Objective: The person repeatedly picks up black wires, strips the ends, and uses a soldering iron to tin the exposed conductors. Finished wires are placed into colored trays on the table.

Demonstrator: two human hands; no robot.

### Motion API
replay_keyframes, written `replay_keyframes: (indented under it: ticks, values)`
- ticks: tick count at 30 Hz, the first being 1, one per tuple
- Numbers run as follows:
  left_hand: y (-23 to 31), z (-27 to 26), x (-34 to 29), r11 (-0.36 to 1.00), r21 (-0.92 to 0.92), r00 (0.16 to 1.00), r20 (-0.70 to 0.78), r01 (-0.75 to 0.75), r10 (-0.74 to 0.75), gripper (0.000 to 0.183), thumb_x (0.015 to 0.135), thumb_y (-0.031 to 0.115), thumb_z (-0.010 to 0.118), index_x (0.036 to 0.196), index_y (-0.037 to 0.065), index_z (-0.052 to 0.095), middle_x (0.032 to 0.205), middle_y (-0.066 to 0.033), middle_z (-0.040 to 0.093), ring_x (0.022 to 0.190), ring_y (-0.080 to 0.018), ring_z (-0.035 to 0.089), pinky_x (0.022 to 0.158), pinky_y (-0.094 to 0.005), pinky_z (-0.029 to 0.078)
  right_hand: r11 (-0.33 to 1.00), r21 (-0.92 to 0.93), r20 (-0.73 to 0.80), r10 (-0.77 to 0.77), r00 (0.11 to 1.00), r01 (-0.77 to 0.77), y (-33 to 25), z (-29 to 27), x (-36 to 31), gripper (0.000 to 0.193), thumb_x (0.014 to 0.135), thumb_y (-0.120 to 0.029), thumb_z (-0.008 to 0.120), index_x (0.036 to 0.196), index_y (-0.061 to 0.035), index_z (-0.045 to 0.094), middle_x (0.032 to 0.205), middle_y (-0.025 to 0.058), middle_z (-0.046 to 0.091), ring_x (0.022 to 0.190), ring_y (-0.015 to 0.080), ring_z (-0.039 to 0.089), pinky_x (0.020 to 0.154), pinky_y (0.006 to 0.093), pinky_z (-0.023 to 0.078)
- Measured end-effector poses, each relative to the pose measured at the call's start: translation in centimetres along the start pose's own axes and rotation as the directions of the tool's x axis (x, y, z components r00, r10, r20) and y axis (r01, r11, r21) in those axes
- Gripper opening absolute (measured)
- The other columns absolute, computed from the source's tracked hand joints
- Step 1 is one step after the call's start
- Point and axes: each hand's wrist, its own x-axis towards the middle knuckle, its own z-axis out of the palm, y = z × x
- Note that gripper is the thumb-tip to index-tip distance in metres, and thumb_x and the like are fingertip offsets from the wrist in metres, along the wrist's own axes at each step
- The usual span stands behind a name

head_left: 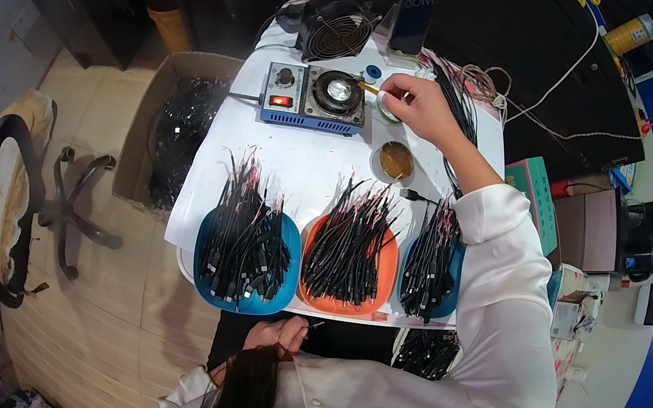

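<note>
My right hand pinches a thin yellow-orange stick, its tip at the rim of a small solder pot with shiny metal in its round well. The pot's red switch is lit. Down at the table's near edge, my left hand is closed; a short thin piece sticks out past its fingers, too small to name. Between the hands, short black cables with bare reddish wire ends fill a blue tray, an orange tray and another blue tray. A round dish of amber stuff sits below my right hand.
Behind the pot stand a black fan and an upright phone. Long black cables run along the table's right side, by a green box. On the left are a carton of black cables and a chair.
</note>
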Motion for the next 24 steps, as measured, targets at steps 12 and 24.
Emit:
replay_keyframes:
  ticks: [12, 24]
  values:
    - [-0.4, 0.2, -0.1, 1.0, -0.025, 1.0, -0.013, -0.016, 0.016, 0.007, 0.087, 0.01, 0.057, 0.088, 0.003, 0.056, 0.069, -0.0147, 0.063, 0.057, -0.0293, 0.063, 0.052, -0.0378, 0.05, 0.999, 0.014, 0.014, -0.049, 0.999, 0.049, -0.4, 1.2, 0.5, 0.015, 0.083, -0.014, 0.064, 0.09, -0.0007, 0.064, 0.079, 0.0091, 0.067, 0.071, 0.0156, 0.062, 0.068, 0.0286, 0.049]
    - [0.0, 0.1, -0.1, 1.0, 0.004, 1.0, -0.008, -0.011, 0.011, 0.007, 0.087, 0.01, 0.058, 0.088, 0.003, 0.056, 0.068, -0.014, 0.063, 0.056, -0.0284, 0.063, 0.05, -0.0363, 0.051, 0.996, 0.06, 0.129, -0.067, 0.989, 0.06, -1.1, 0.1, -0.9, 0.016, 0.083, -0.017, 0.063, 0.087, -0.0011, 0.064, 0.074, 0.0061, 0.063, 0.069, 0.014, 0.057, 0.067, 0.028, 0.046]
